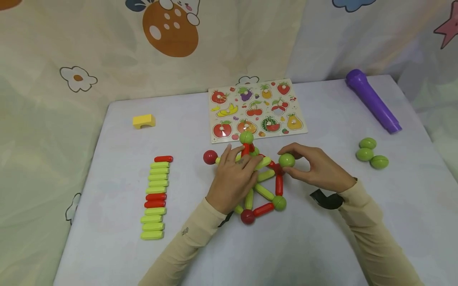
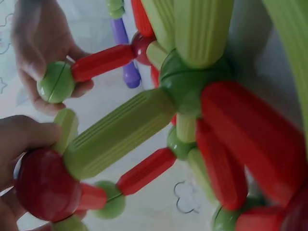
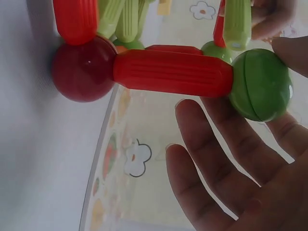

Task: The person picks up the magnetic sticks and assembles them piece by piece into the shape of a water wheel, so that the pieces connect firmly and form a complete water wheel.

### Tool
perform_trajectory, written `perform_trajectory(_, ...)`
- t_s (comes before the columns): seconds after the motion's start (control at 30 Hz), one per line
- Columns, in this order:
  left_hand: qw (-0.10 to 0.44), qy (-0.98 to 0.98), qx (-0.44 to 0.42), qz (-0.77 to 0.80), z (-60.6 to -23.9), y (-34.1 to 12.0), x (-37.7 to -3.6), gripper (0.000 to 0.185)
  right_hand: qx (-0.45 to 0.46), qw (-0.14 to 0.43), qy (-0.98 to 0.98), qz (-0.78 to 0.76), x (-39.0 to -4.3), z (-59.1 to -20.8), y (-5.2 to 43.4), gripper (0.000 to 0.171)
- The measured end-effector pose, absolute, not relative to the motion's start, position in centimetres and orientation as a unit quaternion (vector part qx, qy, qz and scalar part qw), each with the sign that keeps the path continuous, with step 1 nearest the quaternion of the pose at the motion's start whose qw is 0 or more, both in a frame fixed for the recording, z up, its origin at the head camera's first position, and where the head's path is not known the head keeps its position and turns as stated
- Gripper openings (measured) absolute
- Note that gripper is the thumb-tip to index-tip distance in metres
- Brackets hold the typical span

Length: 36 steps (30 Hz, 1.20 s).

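A table (image 1: pixel 114 167) bears a stick-and-ball frame (image 1: pixel 279 186) gripped by the left hand (image 1: pixel 232 178), one green stick (image 1: pixel 263 163) pointing rightward. Just beyond that tip, the right hand (image 1: pixel 318 167) pinches a green ball (image 1: pixel 287 160) atop a near-upright red stick (image 3: pixel 175 74).

Green ball (image 1: pixel 287 160), red rod (image 3: pixel 173 72), fruit-patterned board (image 1: pixel 264 115)

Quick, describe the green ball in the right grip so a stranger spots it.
On the white table, find the red-and-green rod frame. At its right, a red rod bears the green ball, the only one the right grip pinches.
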<state>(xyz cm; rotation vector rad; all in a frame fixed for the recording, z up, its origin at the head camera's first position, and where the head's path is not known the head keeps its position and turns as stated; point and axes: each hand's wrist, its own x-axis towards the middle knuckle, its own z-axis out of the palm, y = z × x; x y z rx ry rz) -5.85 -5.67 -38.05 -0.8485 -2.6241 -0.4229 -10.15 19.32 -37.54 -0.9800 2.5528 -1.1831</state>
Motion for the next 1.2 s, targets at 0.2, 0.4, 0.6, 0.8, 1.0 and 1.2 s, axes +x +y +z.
perform_trajectory(0.2,0.205,-0.909,-0.307,-0.191,-38.4,-4.6,-6.0,0.030,-0.328,0.080,0.855,-0.393,-10.1,-37.5,19.6,0.036)
perform_trajectory(0.4,0.182,-0.896,-0.336,-0.226,-38.5,-3.9,-6.3,0.031,-0.326,0.094,0.852,-0.398,-10.2,-37.3,20.1,0.035)
perform_trajectory(0.6,0.160,-0.895,-0.348,-0.229,-38.4,-3.6,-6.6,0.033,-0.321,0.104,0.850,-0.404,-10.3,-37.3,20.4,0.034)
perform_trajectory(0.8,0.151,-0.895,-0.360,-0.218,-37.2,-5.3,-6.7,0.034,-0.314,0.112,0.856,-0.396,-10.3,-37.1,20.4,0.035)
perform_trajectory(1.0,0.081,-0.924,-0.288,-0.237,-34.8,-11.1,-7.0,0.045,-0.301,0.133,0.860,-0.390,-10.3,-36.9,20.1,0.037)
perform_trajectory(1.2,-0.028,-0.937,-0.235,-0.258,-36.0,-13.4,-7.5,0.048,-0.310,0.134,0.852,-0.399,-10.2,-37.1,19.7,0.031)
